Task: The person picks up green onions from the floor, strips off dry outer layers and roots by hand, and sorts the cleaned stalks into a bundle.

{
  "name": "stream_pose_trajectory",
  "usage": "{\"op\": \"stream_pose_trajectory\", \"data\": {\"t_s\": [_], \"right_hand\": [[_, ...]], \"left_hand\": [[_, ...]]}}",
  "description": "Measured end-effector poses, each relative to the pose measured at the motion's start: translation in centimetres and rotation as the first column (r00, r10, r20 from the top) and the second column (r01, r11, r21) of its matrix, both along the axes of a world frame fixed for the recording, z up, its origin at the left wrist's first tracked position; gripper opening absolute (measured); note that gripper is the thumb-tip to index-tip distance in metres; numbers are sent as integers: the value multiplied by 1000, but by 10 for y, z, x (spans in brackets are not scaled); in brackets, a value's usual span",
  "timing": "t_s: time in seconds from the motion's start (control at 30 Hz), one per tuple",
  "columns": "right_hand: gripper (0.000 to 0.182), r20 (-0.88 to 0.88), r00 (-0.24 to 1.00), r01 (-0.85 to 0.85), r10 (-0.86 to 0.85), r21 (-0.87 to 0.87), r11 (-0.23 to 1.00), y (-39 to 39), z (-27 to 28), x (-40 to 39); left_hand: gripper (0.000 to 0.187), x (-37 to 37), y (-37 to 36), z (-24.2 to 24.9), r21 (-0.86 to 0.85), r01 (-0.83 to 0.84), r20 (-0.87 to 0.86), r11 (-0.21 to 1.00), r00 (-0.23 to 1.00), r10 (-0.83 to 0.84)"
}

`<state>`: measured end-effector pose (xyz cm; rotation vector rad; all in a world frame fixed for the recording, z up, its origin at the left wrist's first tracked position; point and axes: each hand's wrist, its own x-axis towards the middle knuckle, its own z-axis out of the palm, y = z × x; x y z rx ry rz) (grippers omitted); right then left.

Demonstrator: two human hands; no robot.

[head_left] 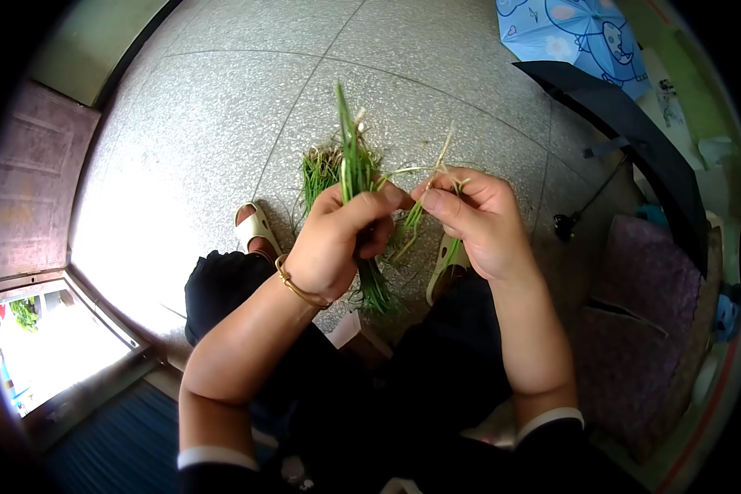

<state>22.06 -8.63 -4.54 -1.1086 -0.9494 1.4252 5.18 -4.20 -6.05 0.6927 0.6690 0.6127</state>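
Note:
A bunch of thin green stalks stands upright in my left hand, whose fingers are wrapped round it. Its lower ends hang below the fist. Close beside it on the right, my right hand pinches a few loose stalks with pale, withered ends. The fingertips of both hands nearly meet. Behind my left hand, a pile of green stalks lies on the floor, partly hidden by the hand and the bunch.
The speckled floor spreads ahead. A blue patterned umbrella and a black umbrella stand open at the upper right, above a purple mat. My feet in pale slippers flank the pile. A wooden door is at the left.

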Motion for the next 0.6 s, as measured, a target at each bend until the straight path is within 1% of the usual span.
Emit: {"op": "stream_pose_trajectory", "data": {"t_s": [0.07,0.13,0.17,0.23,0.27,0.33,0.37,0.43,0.5,0.57,0.6], "right_hand": [[8,19,1000,-10,10,-2,1000,-1,3,-1],[8,81,996,-22,22,2,1000,-1,3,-1],[8,82,996,-21,21,1,1000,-1,0,0],[7,307,952,-47,-11,179,983,0,-9,3],[7,307,952,-46,-11,179,983,0,-9,4],[7,412,907,-28,-81,251,968,-1,-8,5],[7,412,908,-27,-81,250,968,-2,-6,5],[6,390,918,4,-67,158,987,-3,1,5],[6,364,928,21,-77,154,988,-2,-1,7],[6,338,937,38,-87,149,988,-2,-2,7],[6,299,946,82,-122,143,986,-3,-1,7]], "left_hand": [[15,1,0,3,-79,-95,-38,992,995,92],[16,1,1,3,-80,-89,-57,993,995,84],[17,1,1,3,-57,-58,-52,997,997,55],[18,2,1,4,-33,-26,-48,999,999,24],[17,2,1,4,-30,-6,-63,1000,998,4],[18,2,0,6,-28,16,-79,999,997,-18],[16,2,0,8,-36,28,-87,999,996,-31],[16,1,0,7,-45,43,-94,998,994,-47],[13,1,-1,4,-10,56,-132,998,990,-56],[12,0,0,5,1,82,-122,997,989,-81],[11,0,0,5,12,108,-112,994,988,-106]]}}
